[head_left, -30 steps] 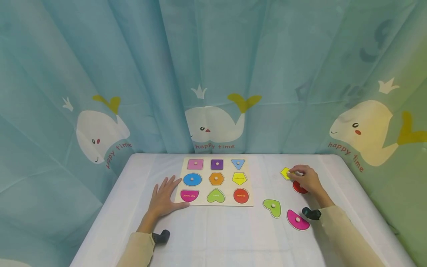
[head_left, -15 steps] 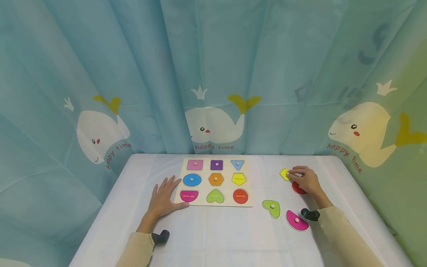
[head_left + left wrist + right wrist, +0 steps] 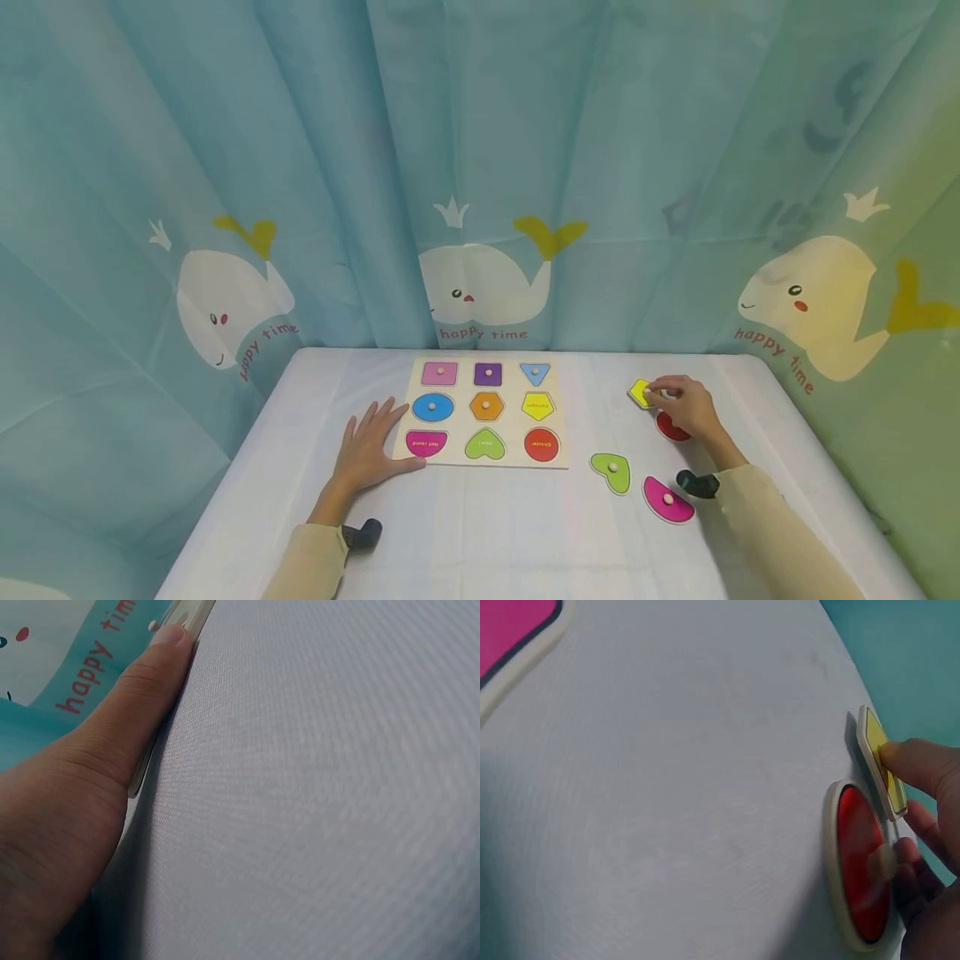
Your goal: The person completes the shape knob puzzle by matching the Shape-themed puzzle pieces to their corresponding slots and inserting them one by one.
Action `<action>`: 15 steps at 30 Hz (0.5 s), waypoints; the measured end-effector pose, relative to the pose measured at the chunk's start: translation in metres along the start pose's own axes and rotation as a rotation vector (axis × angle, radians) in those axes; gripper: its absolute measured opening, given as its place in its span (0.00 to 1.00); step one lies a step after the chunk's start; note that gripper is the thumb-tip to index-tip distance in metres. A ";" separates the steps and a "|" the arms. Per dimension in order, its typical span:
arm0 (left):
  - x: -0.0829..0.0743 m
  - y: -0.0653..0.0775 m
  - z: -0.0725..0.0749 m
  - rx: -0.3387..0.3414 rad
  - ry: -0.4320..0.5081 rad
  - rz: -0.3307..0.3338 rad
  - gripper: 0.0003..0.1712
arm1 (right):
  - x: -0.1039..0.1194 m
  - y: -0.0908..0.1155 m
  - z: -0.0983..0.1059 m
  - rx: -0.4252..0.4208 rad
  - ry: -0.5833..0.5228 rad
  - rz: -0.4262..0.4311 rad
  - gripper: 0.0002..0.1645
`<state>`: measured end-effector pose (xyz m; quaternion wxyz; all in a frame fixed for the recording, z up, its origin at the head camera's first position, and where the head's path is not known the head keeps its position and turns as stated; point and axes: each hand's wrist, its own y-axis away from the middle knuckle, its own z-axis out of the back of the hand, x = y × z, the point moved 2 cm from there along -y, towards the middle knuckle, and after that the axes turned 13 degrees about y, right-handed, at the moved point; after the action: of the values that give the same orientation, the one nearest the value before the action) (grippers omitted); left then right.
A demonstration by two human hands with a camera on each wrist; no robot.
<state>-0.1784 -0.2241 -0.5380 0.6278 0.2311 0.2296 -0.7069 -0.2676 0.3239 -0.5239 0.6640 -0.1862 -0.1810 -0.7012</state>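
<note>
My right hand (image 3: 693, 410) pinches the yellow pentagon puzzle piece (image 3: 639, 393) at its knob, between thumb and fingers. In the right wrist view the pentagon piece (image 3: 874, 739) looks tilted, with a shadow beside it. Under that hand lies a red circle piece (image 3: 671, 427) with a knob. My left hand (image 3: 367, 450) rests with spread fingers at the left edge of a cream puzzle board (image 3: 456, 429); its thumb (image 3: 142, 690) lies along the front edge. Printed recesses for pentagon, half round, heart and circle show on the board; its other shapes bear knobs.
Nearer on the white table (image 3: 510, 533) lie a green heart piece (image 3: 619, 480) and a magenta half-round piece (image 3: 666, 505), close to the right wrist. A blue curtain (image 3: 637, 167) with whales hangs behind the table's far edge.
The yellow pentagon piece now shows its thick side edge and seems slightly raised in the right hand's fingers. The left hand stays put; the head view has shifted slightly.
</note>
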 end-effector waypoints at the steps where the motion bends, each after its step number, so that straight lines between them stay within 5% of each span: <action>1: -0.001 0.001 0.000 0.000 0.001 0.000 0.61 | 0.001 0.000 0.000 -0.005 -0.005 0.004 0.21; 15: -0.001 -0.001 0.001 0.011 0.000 0.009 0.62 | 0.019 -0.002 0.010 -0.011 -0.090 0.058 0.23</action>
<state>-0.1789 -0.2238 -0.5370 0.6297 0.2356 0.2249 -0.7052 -0.2702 0.3130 -0.5060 0.6741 -0.2263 -0.2011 -0.6737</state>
